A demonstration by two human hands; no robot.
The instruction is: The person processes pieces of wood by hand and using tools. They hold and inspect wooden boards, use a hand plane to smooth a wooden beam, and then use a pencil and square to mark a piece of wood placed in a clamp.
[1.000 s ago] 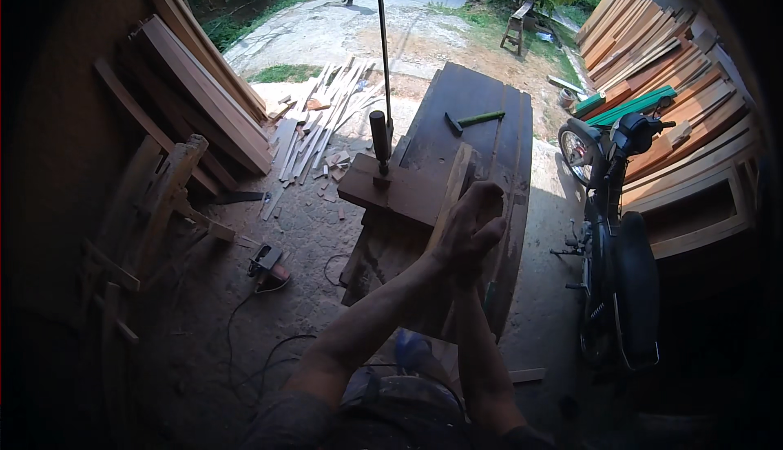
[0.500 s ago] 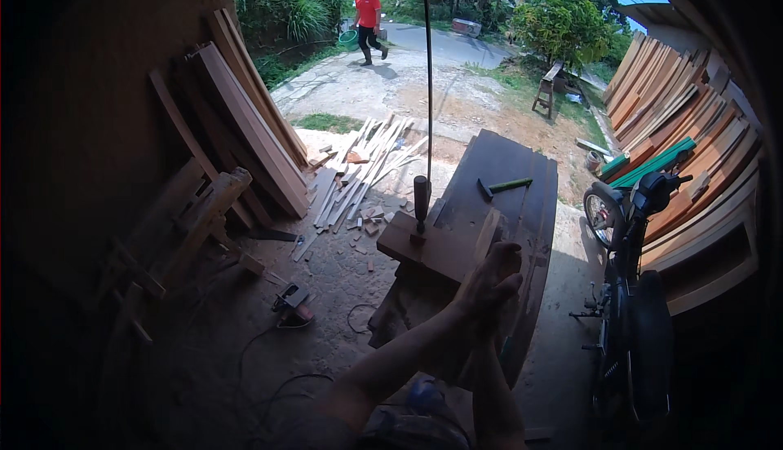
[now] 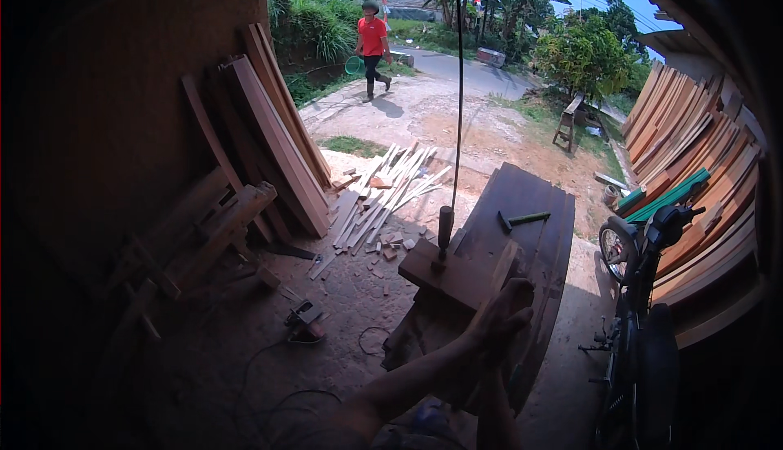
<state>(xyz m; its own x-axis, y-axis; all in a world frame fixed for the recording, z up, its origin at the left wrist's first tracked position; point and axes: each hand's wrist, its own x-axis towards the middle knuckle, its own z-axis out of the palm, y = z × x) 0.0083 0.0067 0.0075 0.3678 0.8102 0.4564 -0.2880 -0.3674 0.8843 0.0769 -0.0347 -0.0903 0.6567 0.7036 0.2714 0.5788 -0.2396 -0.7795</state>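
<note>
Neither of my hands shows in the head view. Two bare limbs rise from the lower edge and meet at their ends (image 3: 507, 315); they look like my legs, feet together. They rest against a reddish wooden block (image 3: 457, 275) lying on a wide dark slab of planks (image 3: 534, 205). A tool with a dark handle (image 3: 444, 226) stands upright in the block. A thin dark line (image 3: 458, 83) runs straight up from it. A green-handled hammer (image 3: 522, 219) lies farther back on the slab.
A motorcycle (image 3: 644, 311) stands close on the right, before stacked boards (image 3: 693, 148). Long planks (image 3: 277, 140) lean at the left. Slats and offcuts (image 3: 391, 185) litter the dirt floor near a small power tool (image 3: 303, 319). A person in red (image 3: 373, 38) walks outside.
The view has tilted upward, showing more road and trees. The person in red has walked closer along the path. The two limbs stay together on the block.
</note>
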